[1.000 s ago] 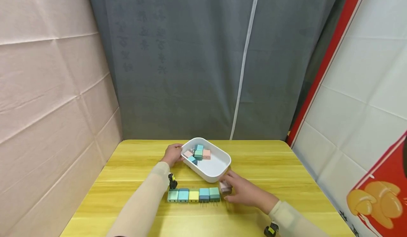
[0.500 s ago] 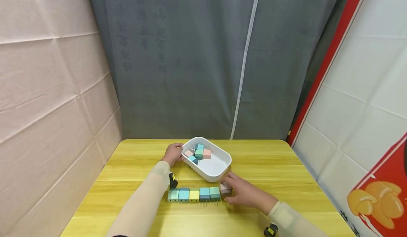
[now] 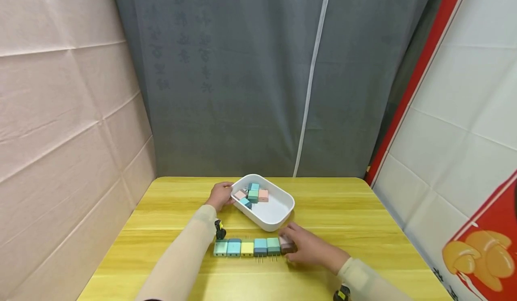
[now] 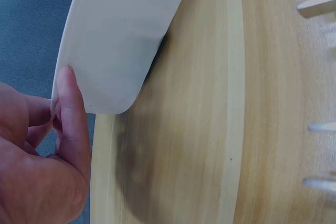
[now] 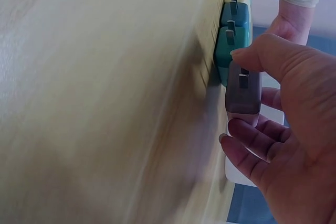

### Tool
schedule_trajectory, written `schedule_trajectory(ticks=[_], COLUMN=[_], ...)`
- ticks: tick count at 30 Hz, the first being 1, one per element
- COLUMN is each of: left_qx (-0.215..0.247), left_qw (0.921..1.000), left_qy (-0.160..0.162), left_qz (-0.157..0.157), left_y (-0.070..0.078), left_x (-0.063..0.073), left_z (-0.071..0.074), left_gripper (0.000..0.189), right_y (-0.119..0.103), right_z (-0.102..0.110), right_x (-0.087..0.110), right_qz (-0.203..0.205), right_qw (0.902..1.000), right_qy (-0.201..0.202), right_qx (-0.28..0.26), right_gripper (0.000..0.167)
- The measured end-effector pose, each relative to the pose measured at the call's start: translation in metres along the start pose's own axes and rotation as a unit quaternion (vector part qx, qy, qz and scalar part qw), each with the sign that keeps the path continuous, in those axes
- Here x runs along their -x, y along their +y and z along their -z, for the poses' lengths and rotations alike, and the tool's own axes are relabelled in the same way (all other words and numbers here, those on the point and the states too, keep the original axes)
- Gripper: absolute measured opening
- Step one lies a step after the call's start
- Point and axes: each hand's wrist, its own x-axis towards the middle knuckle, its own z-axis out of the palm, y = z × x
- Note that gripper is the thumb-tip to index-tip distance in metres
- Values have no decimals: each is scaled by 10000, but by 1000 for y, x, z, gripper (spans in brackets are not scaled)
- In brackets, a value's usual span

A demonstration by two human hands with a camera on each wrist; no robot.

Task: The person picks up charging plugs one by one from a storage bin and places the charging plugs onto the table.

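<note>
My left hand [image 3: 219,195] grips the left end of a white plastic bin [image 3: 287,202]; in the left wrist view the thumb and fingers pinch its rim [image 4: 62,45]. Several plug chargers, including a green one [image 3: 252,196] and a pink one [image 3: 263,196], lie inside at its left. My right hand [image 3: 313,248] holds a greyish-pink plug charger [image 3: 286,246] at the right end of a charger row. In the right wrist view this charger [image 5: 243,90] shows a metal prong and sits against the green charger [image 5: 229,51], my thumb at its top edge.
The row on the wooden table [image 3: 242,283] also has a yellow charger [image 3: 247,249] and blue ones [image 3: 260,247], some with prongs facing me. A grey curtain [image 3: 234,90] hangs behind the table, with pale cloth [image 3: 72,135] at the left.
My right hand has brought the greyish-pink charger slightly left and toward me, closing the gap to the green charger. The left hand and the bin stay practically still.
</note>
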Motion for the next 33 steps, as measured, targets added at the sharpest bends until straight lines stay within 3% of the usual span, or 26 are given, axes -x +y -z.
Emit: schedule_trajectory(ticks=[11, 28, 33], left_qx=[-16, 135, 87], left_qw=[10000, 9999, 9999], left_qy=[74, 13, 44], left_qz=[-7, -35, 46], left_y=[-7, -6, -5], left_x=[-10, -9, -8], left_z=[0, -3, -4], left_gripper=[37, 38, 37], right_y=[5, 6, 7], right_z=[-8, -8, -6], right_x=[0, 3, 1], right_qz=[-57, -217, -344], right_qw=[10000, 9996, 9990], right_qy=[-53, -122, 268], right_qx=[-49, -155, -74], right_gripper=[52, 57, 57])
